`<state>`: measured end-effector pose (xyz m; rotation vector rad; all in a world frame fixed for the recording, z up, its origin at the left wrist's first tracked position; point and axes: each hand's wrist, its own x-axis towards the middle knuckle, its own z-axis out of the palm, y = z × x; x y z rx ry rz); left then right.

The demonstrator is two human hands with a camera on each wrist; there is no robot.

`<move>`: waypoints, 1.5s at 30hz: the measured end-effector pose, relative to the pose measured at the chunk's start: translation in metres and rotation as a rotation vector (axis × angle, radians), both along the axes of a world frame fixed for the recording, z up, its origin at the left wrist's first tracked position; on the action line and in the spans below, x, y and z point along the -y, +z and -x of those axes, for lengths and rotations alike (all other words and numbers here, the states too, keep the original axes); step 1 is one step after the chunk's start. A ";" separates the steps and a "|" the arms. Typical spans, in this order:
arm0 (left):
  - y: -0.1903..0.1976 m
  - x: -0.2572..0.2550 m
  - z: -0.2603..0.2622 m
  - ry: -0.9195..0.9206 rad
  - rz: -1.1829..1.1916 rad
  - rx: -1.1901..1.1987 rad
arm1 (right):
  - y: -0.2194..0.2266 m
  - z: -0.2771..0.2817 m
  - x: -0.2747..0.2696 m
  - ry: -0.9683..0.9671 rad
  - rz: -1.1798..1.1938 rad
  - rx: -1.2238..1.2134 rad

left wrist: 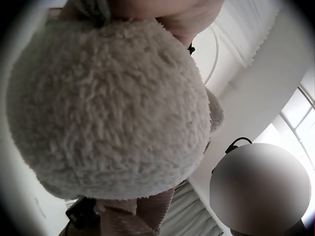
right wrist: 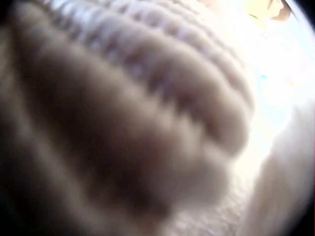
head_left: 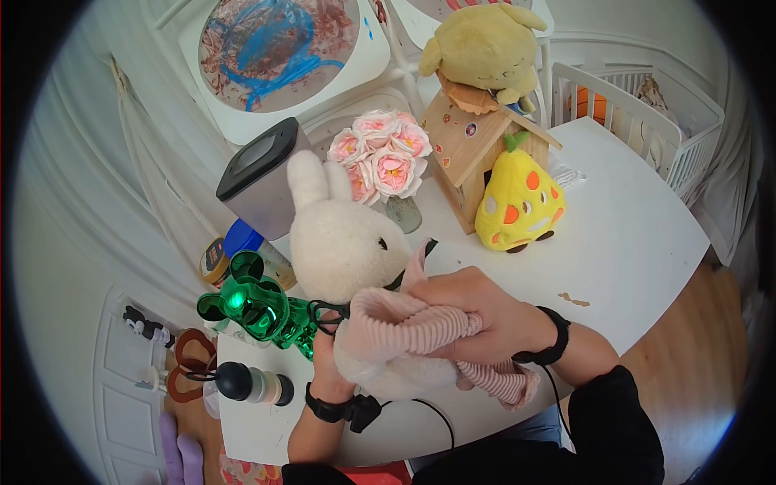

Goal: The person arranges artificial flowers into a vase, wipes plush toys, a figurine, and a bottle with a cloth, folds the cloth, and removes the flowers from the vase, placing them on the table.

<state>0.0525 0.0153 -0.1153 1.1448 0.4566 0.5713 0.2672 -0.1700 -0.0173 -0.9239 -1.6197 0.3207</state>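
Note:
A white plush rabbit (head_left: 339,250) is held above the table in the head view, its head toward the back left. The left hand (head_left: 327,368) grips it from the left side, fingers partly hidden behind the plush. Pink ribbed cloth (head_left: 404,323) lies around the rabbit's body, and the right hand (head_left: 473,311) pinches it, with part of it hanging below the wrist. White fleece (left wrist: 108,108) fills much of the left wrist view, with pink cloth (left wrist: 133,216) under it. Blurred ribbed cloth (right wrist: 147,88) covers most of the right wrist view.
Left of the rabbit stand a shiny green bear figure (head_left: 263,307), a black-topped bottle (head_left: 250,384) and a lidded bin (head_left: 263,178). Behind are pink flowers (head_left: 388,153), a wooden house (head_left: 469,145) and a yellow plush (head_left: 517,206). Dark cords hang from both wrists.

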 end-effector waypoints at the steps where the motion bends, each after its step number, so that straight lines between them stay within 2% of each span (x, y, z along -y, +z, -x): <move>1: -0.044 -0.024 0.005 0.086 -0.557 -0.180 | -0.001 0.001 -0.002 0.056 0.032 -0.046; 2: -0.033 -0.019 0.005 0.089 -0.556 -0.181 | -0.001 0.000 -0.002 0.059 0.033 -0.046; 4: 0.004 0.007 -0.002 0.060 0.377 0.291 | -0.001 -0.005 0.004 -0.224 -0.132 -0.324; 5: 0.012 0.013 -0.005 0.101 0.322 0.265 | -0.004 -0.009 0.009 -0.221 -0.127 -0.320; 6: 0.015 0.016 -0.011 0.104 0.327 0.270 | -0.007 -0.015 0.014 -0.314 -0.128 -0.178; 7: 0.017 0.019 -0.016 0.122 0.188 0.212 | -0.009 -0.018 0.017 -0.405 -0.130 -0.036; 8: 0.017 0.021 -0.019 0.141 0.050 0.152 | 0.014 -0.013 0.019 -0.375 -0.110 0.233; 10: 0.004 0.018 -0.018 0.121 -0.002 0.052 | 0.016 0.006 0.005 -0.154 -0.116 0.437; 11: 0.004 0.018 -0.018 0.109 -0.012 0.029 | 0.012 0.015 0.000 -0.154 -0.114 0.432; 13: 0.005 0.018 -0.019 0.083 -0.036 -0.015 | -0.004 0.030 -0.009 0.180 -0.002 0.515; 14: 0.006 0.018 -0.019 0.072 -0.048 -0.036 | -0.009 0.033 -0.013 0.181 -0.004 0.511; 16: 0.010 0.018 -0.020 0.047 -0.073 -0.075 | -0.018 0.036 -0.019 0.453 0.011 0.378; 17: 0.013 0.017 -0.021 0.033 -0.084 -0.091 | -0.022 0.038 -0.018 0.529 0.042 0.273; 18: 0.016 0.017 -0.023 0.018 -0.095 -0.106 | -0.019 0.036 -0.015 0.526 0.043 0.275; 20: 0.016 0.016 -0.025 0.006 -0.115 -0.099 | -0.007 0.026 -0.005 0.639 0.250 0.186; 22: 0.010 0.015 -0.007 -0.009 -0.154 -0.092 | 0.003 0.011 0.003 0.638 0.186 0.218; 24: 0.011 0.010 -0.003 -0.021 -0.195 -0.087 | 0.008 -0.001 0.019 0.384 0.093 -0.199; 26: 0.023 0.002 -0.028 -0.036 -0.235 -0.080 | 0.011 -0.002 0.038 0.025 0.083 -0.587; 27: 0.044 -0.011 -0.070 -0.046 -0.254 -0.075 | 0.011 0.000 0.039 -0.266 0.049 -0.596; 28: 0.015 0.003 -0.011 -0.057 -0.273 -0.070 | 0.011 0.001 0.040 -0.559 0.012 -0.596; 29: 0.014 0.005 -0.015 -0.070 -0.292 -0.064 | -0.017 -0.020 0.033 -0.690 -0.160 0.051; 30: 0.009 0.009 -0.012 -0.083 -0.312 -0.059 | -0.006 -0.019 0.030 -0.563 -0.117 0.203; 31: 0.002 0.012 0.000 -0.098 -0.333 -0.054 | 0.011 -0.014 0.017 -0.308 -0.089 0.263; 32: 0.013 0.010 -0.031 -0.113 -0.354 -0.050 | 0.005 -0.007 0.005 -0.297 -0.113 0.425; 33: 0.008 0.011 -0.021 -0.128 -0.377 -0.049 | 0.010 0.004 -0.004 -0.251 -0.150 0.527; 34: -0.006 0.017 0.006 -0.143 -0.400 -0.049 | 0.007 0.009 -0.010 -0.256 -0.150 0.524; 35: 0.006 0.016 -0.030 -0.159 -0.426 -0.052 | 0.000 0.013 -0.016 -0.273 -0.187 0.597; 36: -0.002 0.015 -0.002 -0.175 -0.453 -0.056 | -0.007 0.014 -0.021 -0.291 -0.225 0.668; 38: 0.000 0.015 -0.010 -0.205 -0.504 -0.059 | -0.011 0.013 -0.023 -0.313 -0.246 0.667; 40: -0.001 0.013 -0.006 -0.237 -0.551 -0.053 | -0.011 0.012 -0.024 -0.302 -0.356 0.459; 42: 0.023 0.006 -0.075 -0.266 -0.595 -0.036 | -0.011 0.010 -0.020 -0.292 -0.318 0.412; 43: 0.013 0.004 -0.043 -0.279 -0.616 -0.028 | -0.010 0.009 -0.018 -0.274 -0.279 0.360; 45: 0.019 0.002 -0.059 -0.299 -0.656 -0.021 | -0.013 0.008 -0.021 -0.247 -0.271 0.295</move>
